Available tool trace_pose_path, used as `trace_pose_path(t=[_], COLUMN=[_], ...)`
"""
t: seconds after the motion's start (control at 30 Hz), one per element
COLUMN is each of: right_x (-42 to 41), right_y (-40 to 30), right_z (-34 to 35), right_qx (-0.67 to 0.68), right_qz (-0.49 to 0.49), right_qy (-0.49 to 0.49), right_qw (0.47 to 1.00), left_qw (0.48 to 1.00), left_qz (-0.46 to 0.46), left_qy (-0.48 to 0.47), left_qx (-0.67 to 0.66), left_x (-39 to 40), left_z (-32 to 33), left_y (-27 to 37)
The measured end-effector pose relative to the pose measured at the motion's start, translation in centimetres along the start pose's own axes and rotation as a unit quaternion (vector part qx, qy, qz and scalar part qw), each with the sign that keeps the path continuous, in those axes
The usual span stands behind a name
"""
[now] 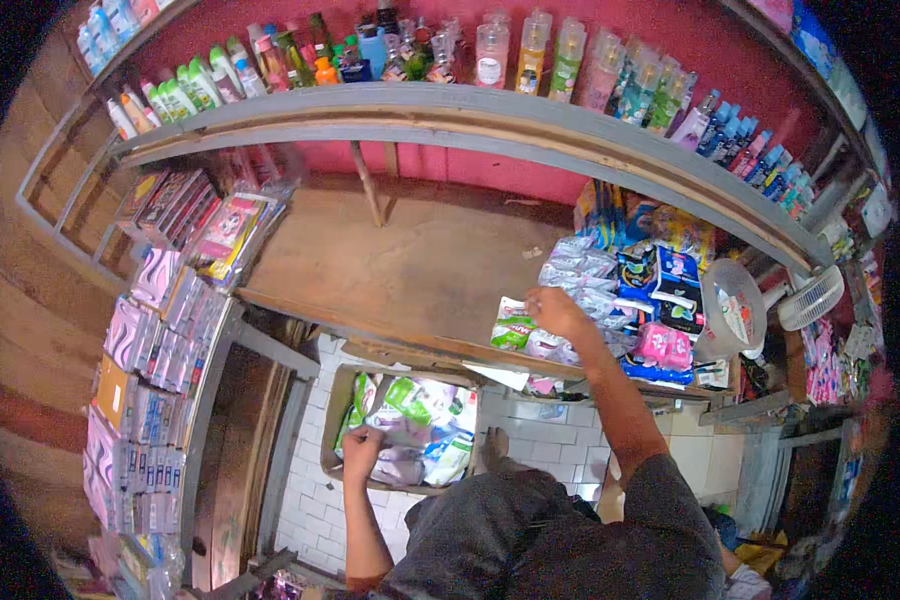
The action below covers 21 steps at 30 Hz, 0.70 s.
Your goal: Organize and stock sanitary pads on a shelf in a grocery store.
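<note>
My right hand point(559, 311) is at the wooden shelf, its fingers closed at the top corner of a green and white plastic pack point(513, 330). That pack stands at the shelf's front edge, beside white and purple packs point(551, 346). My left hand point(363, 448) is curled over the left side of an open cardboard box point(477, 435) on the tiled floor; whether its fingers grip anything is hidden. Inside the box lie several soft packs, among them a green and white one point(409, 399) and a blue and white one point(436, 444).
Pink packs point(664, 345), dark packs point(679, 277) and a translucent plastic tub point(731, 307) stand on the right. Bottles line the upper shelf point(450, 97). Magazines point(229, 232) and boxed goods point(150, 345) are at left. A bare foot point(497, 442) is beside the box.
</note>
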State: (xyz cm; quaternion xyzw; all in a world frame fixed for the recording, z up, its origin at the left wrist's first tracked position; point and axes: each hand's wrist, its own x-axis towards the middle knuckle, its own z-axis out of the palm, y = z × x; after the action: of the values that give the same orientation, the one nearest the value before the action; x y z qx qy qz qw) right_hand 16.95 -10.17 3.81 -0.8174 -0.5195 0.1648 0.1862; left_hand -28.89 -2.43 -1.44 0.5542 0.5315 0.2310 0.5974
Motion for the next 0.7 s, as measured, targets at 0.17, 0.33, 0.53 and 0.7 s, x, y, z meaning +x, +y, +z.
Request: trace_pose_path(t=[0.17, 0.33, 0.53, 0.7], right_x=[-5.4, -10.8, -11.3, -11.8], right_y=[-10.0, -16.8, -18.2, -16.7], right_z=[-2.9, 4.3, 3.1, 5.8], right_qx=[0.124, 0.164, 0.226, 0.158], right_qz=[-0.139, -0.303, -0.161, -0.124], right_qy=[0.05, -0.067, -0.19, -0.152], right_qw=[0.981, 0.936, 0.942, 0.968], left_qw=[0.996, 0.975, 0.982, 0.979], left_qz=[0.05, 0.069, 0.07, 0.098], left_qy=[-0.069, -0.126, -0.143, -0.166], left_qx=[-0.004, -0.172, -0.104, -0.069], left_x=[-0.5, -1.7, -0.4, -1.4], left_z=[0.1, 4.1, 5.6, 7.2], left_y=[3.7, 9.1, 10.2, 11.4])
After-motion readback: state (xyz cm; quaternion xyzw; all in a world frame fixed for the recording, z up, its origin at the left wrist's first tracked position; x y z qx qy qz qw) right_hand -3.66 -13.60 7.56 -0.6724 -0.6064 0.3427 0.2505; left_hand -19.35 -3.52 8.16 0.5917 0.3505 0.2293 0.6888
